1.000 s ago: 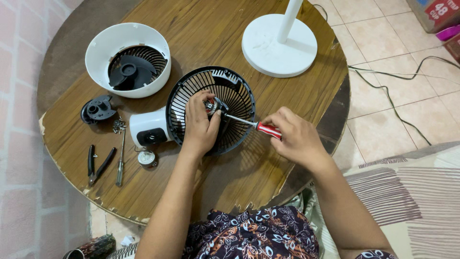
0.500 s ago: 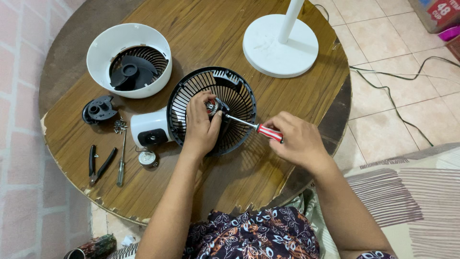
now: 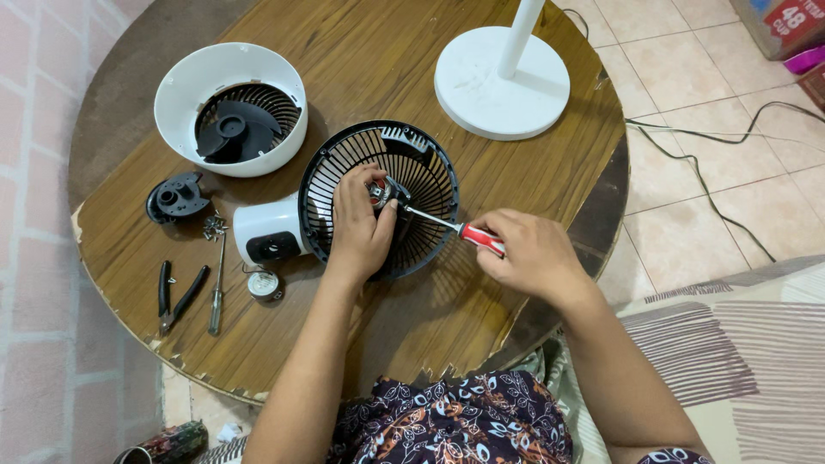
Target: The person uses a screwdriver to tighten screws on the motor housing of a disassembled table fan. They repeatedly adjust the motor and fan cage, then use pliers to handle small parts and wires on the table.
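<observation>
Hidden: the hub at the centre of the black fan grille (image 3: 412,172) is mostly covered by the left hand (image 3: 361,228); the screwdriver (image 3: 447,225) tip is too small to make out.
Cut off: the white stand base (image 3: 501,83) loses its pole at the top edge.
Left hand: palm down inside the grille, fingers curled about the hub.
Right hand (image 3: 528,255): closed around the screwdriver's red handle, shaft pointing at the hub.
Location: grille with white motor housing (image 3: 268,230) lies mid-table (image 3: 361,51).
Nearby: white fan shell (image 3: 230,107), black pliers (image 3: 174,296).
</observation>
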